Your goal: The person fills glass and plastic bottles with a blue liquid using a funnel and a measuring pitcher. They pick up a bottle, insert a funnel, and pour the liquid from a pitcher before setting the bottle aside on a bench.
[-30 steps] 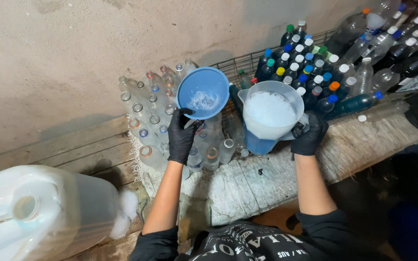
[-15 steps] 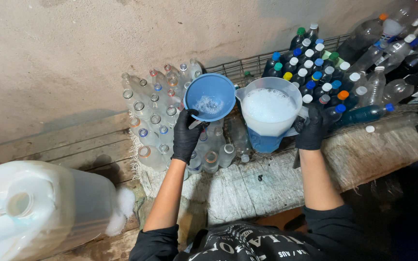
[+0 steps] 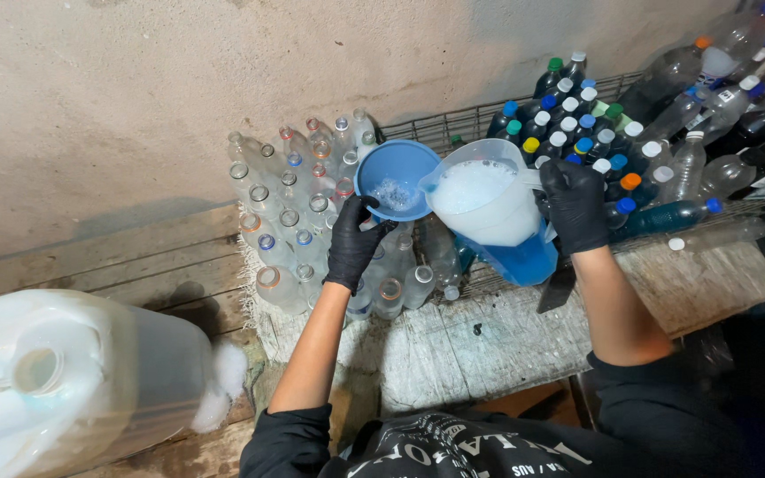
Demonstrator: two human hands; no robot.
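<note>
My left hand (image 3: 353, 241), in a black glove, grips a blue funnel (image 3: 396, 181) set over a cluster of empty clear bottles (image 3: 298, 208) standing against the wall. My right hand (image 3: 575, 202), also gloved, holds the handle of a clear plastic pitcher (image 3: 493, 212) with blue liquid under white foam. The pitcher is tilted left with its spout at the funnel's rim. A little foam lies inside the funnel.
Several capped dark bottles (image 3: 591, 124) fill a wire rack (image 3: 453, 128) at the back right. A large white jerrycan (image 3: 64, 381) lies at the lower left with foam at its side. A worn wooden bench (image 3: 489, 341) carries the bottles; a concrete wall (image 3: 135, 97) rises behind.
The pitcher has tipped further left, bringing its spout against the funnel. My left hand has kept the funnel over the bottles.
</note>
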